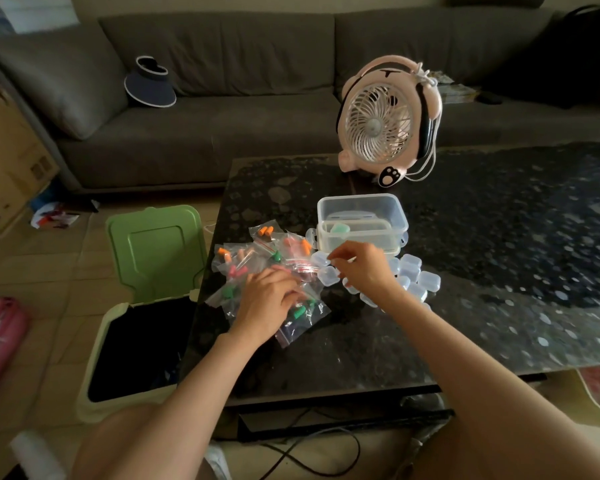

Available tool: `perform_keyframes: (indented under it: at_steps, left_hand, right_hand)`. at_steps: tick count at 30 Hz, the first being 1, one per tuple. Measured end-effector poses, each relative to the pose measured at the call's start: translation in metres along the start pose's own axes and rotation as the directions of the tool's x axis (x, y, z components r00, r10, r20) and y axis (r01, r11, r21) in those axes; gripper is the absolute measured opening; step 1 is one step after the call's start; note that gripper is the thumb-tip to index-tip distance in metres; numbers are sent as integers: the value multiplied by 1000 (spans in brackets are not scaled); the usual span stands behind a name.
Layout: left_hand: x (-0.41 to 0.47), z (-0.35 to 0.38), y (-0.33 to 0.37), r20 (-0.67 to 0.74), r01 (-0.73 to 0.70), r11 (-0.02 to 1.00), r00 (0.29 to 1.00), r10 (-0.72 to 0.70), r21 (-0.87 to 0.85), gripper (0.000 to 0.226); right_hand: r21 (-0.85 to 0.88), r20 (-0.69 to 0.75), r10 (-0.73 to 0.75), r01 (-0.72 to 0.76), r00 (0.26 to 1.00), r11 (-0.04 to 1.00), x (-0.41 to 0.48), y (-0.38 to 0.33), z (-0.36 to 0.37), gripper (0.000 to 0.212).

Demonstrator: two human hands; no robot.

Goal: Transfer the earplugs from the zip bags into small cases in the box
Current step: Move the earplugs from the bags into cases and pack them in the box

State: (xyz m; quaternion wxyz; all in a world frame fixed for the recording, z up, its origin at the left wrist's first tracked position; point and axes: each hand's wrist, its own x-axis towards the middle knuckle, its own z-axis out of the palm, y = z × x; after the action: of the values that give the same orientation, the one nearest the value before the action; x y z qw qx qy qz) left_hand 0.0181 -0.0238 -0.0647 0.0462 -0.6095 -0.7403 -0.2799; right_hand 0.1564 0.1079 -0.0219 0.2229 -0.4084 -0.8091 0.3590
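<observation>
Several small zip bags (257, 258) holding orange, pink and green earplugs lie heaped on the dark table. My left hand (267, 301) lies on top of the heap, its fingers curled over a bag of green earplugs (300, 313). To the right sits a cluster of several small clear cases (416, 275). My right hand (359, 266) hovers over the cases with curled fingers and pinches something small and thin; what it is I cannot make out. Behind it stands a clear plastic box (361, 218) with a green item inside.
A pink desk fan (383, 123) stands at the table's (499, 271) far side, its cord trailing right. An open green bin (142, 306) sits on the floor against the table's left edge. A grey sofa (222, 98) runs along the back.
</observation>
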Motion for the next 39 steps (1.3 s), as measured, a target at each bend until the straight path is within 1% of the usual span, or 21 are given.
perform_keyframes:
  at_steps: [2, 3, 5, 7, 9, 11, 14, 16, 18, 21, 22, 24, 25, 26, 27, 29, 32, 34, 36, 37, 39]
  left_hand:
    - [3, -7, -4, -87, 23, 996, 996, -30, -90, 16]
    - [5, -12, -7, -159, 43, 991, 985, -62, -123, 17]
    - [7, -28, -17, -348, 105, 982, 924, -155, -157, 12]
    - [5, -50, -35, -475, 217, 944, 822, -314, -248, 6]
    - [-1, -67, -59, -530, 336, 878, 702, -476, -342, 6]
    - [-9, -79, -83, -546, 488, 794, 579, -605, -363, 6]
    - [-22, -77, -129, -445, 744, 583, 424, -789, -327, 8]
    - [-32, -69, -164, -326, 830, 474, 379, -866, -293, 5]
    - [-44, -55, -198, -169, 874, 383, 346, -923, -300, 5]
    - [-60, -38, -228, 59, 896, 169, 211, -976, -412, 16]
    - [-65, -36, -231, 120, 898, 116, 182, -976, -423, 19]
    - [-71, -37, -221, 232, 907, 41, 150, -961, -419, 25]
    - [-72, -39, -214, 286, 925, 24, 141, -948, -379, 30]
    - [-73, -40, -208, 301, 949, 37, 136, -944, -312, 37]
    - [-72, -43, -203, 271, 968, 76, 142, -952, -241, 44]
    - [-64, -50, -190, 174, 966, 188, 219, -960, -176, 46]
    - [-37, -60, -158, 16, 894, 422, 429, -903, -152, 37]
    - [-17, -67, -120, -59, 795, 592, 589, -806, -136, 32]
    - [-4, -72, -78, -88, 655, 737, 735, -673, -169, 25]
    - [-2, -73, -59, -76, 591, 782, 786, -614, -198, 21]
    - [-5, -67, -26, -15, 513, 819, 845, -534, -256, 15]
  right_hand:
    - [-304, 36, -85, 92, 996, 948, 1, 5, 9, 20]
    - [-401, 73, -114, 134, 991, 906, 1, 7, 13, 23]
    - [-485, 140, -144, 194, 980, 853, 0, 8, 20, 28]
    - [-516, 178, -165, 235, 970, 824, 0, 8, 24, 32]
    - [-531, 192, -178, 255, 965, 808, 0, 9, 26, 34]
    - [-543, 195, -191, 268, 962, 796, 0, 9, 28, 36]
    - [-553, 193, -214, 286, 958, 782, 0, 9, 29, 35]
    - [-537, 197, -232, 303, 953, 788, -1, 7, 29, 32]
    - [-501, 201, -249, 318, 948, 805, -3, 3, 31, 30]
    - [-448, 222, -283, 355, 933, 820, -5, 0, 33, 31]
    - [-428, 236, -296, 373, 925, 823, -5, -1, 33, 32]
    - [-408, 297, -308, 412, 904, 815, -8, -3, 32, 36]
    - [-411, 338, -306, 432, 890, 803, -9, -3, 31, 38]
    - [-422, 376, -304, 454, 875, 785, -11, -3, 30, 39]
    - [-439, 407, -301, 474, 862, 763, -12, -3, 30, 40]
    - [-475, 446, -297, 505, 844, 721, -14, -2, 31, 45]
    - [-491, 460, -293, 515, 838, 703, -14, 0, 35, 59]
    - [-495, 452, -291, 509, 843, 705, -13, 0, 37, 65]
    - [-510, 437, -283, 494, 854, 704, -13, -1, 39, 64]
    - [-509, 424, -283, 485, 860, 711, -13, -1, 40, 60]
    - [-495, 387, -300, 471, 872, 730, -14, -1, 41, 46]
